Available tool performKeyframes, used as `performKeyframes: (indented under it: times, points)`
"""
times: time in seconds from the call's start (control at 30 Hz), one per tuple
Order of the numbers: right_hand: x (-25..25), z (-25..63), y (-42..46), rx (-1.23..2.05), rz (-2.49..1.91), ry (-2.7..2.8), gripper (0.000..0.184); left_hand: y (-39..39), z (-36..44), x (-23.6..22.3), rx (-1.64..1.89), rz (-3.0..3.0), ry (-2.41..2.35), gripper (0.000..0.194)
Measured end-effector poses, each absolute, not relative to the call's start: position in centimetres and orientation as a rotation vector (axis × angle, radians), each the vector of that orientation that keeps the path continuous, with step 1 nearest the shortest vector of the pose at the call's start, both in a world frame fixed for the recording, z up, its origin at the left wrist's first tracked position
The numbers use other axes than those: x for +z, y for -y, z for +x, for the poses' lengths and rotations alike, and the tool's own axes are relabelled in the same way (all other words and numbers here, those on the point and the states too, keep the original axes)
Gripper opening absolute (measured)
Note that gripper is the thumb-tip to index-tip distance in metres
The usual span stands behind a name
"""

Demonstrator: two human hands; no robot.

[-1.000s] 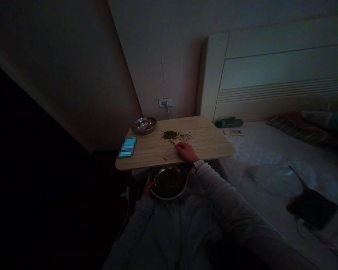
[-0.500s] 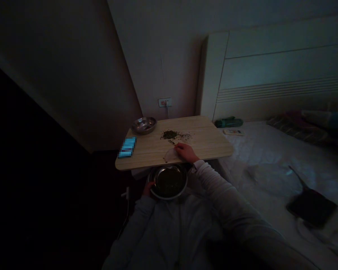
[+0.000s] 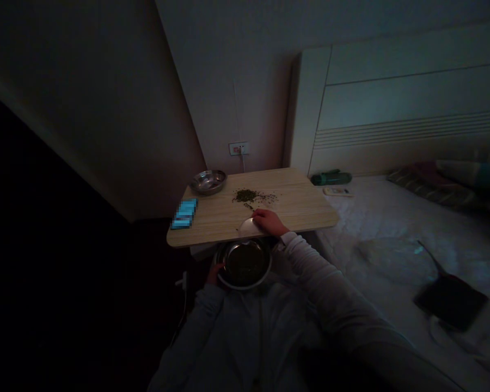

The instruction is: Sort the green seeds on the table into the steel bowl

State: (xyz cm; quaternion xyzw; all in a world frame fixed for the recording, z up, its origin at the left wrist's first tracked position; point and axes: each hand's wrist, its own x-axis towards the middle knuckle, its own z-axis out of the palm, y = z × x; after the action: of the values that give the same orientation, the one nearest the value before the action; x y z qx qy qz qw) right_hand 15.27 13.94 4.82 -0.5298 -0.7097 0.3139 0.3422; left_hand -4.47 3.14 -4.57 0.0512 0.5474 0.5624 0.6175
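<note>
Dim bedroom; wooden tabletop (image 3: 302, 198) beside a bed (image 3: 371, 218), small green grains (image 3: 245, 195) heaped mid-table.
Right hand (image 3: 270, 222): fingers pinched together on a thin pale sheet (image 3: 247, 225), near the table's front edge. Left hand (image 3: 214, 274): clamped on the left rim of a steel bowl (image 3: 229, 253), just below that edge; contents too dark to tell.
</note>
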Motion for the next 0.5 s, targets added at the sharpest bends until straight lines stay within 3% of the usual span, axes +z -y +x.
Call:
performKeyframes:
  times: [0.5]
  points:
    - [4.99,15.29,-13.89,0.764,-1.400,1.815,0.023,-3.10,-3.95,-3.66,1.301,0.089,-1.317,0.017]
